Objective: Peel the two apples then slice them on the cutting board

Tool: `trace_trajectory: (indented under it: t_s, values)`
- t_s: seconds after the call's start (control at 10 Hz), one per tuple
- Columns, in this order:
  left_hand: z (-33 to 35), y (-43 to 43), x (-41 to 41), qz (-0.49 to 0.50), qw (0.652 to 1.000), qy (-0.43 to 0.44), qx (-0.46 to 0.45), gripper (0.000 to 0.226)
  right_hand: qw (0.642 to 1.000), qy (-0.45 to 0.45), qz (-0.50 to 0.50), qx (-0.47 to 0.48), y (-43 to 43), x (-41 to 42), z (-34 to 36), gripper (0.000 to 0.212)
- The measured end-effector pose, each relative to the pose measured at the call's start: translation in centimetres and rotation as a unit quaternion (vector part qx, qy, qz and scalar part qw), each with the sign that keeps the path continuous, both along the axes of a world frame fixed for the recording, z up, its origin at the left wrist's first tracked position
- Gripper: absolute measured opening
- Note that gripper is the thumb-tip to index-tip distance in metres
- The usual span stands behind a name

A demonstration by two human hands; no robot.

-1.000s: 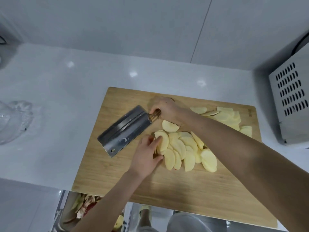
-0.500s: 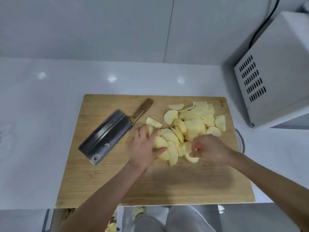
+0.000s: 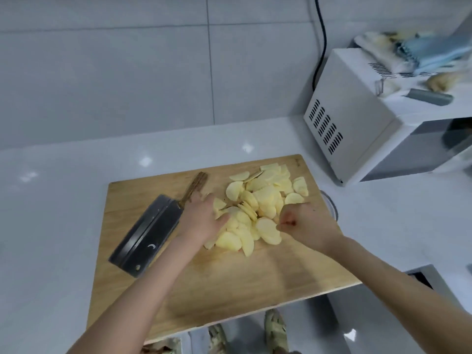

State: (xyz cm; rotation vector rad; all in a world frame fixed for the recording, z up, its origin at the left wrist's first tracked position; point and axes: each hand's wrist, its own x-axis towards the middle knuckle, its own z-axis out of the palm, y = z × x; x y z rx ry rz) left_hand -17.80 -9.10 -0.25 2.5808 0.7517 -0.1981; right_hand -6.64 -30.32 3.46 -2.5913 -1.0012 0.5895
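A heap of pale peeled apple slices (image 3: pixel 265 200) lies on the right half of the wooden cutting board (image 3: pixel 229 284). My left hand (image 3: pixel 201 221) is open, its palm and fingers pressed against the left side of the heap. My right hand (image 3: pixel 306 226) is curled into a fist against the heap's right side, knuckles touching a large slice; I see nothing held in it. A cleaver (image 3: pixel 150 233) with a wooden handle lies flat on the left of the board, just beside my left hand.
A white microwave (image 3: pixel 357 129) with cloths on top stands at the back right, its black cord running up the tiled wall. A round rim (image 3: pixel 332 205) peeks out beyond the board's right edge. Apple peels (image 3: pixel 161 348) show below the counter's front edge.
My right hand let go of the cleaver, which now lies on the board, and moved to the right side of the slices. Both hands have pushed the slices closer together.
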Motion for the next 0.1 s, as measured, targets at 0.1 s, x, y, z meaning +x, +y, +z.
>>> trace_trajectory:
  t_s: [0.1]
  values:
    - [3.97,0.29,-0.79,0.048,0.992,-0.111,0.024,0.049,0.981,0.010,-0.040,0.191,-2.42,-0.91,7.37,0.021]
